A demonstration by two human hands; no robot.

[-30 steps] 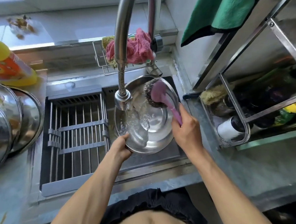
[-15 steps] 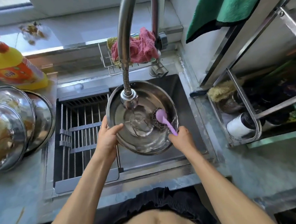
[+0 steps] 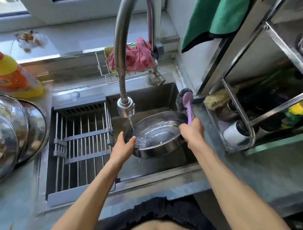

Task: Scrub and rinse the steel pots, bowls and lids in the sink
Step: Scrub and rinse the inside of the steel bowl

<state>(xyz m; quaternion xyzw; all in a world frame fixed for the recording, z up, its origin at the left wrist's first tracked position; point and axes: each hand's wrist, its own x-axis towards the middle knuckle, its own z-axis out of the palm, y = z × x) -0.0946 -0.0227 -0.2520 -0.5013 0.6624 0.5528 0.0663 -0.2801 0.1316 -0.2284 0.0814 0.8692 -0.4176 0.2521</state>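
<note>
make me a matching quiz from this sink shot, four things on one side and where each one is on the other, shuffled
Things
1. round steel bowl
2. purple-handled wire scrubber
3. crumpled pink cloth
4. yellow detergent bottle

Places
A. in the wire caddy behind the tap
B. on the counter left of the sink
C. held in both hands under the running water
D. raised in the right hand, above the bowl's far rim

Pairs: 1-C, 2-D, 3-A, 4-B

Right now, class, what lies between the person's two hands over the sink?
In the head view, the steel bowl spans the gap: the left hand grips its near-left rim, the right hand its right rim, along with the purple-handled scrubber.
</note>
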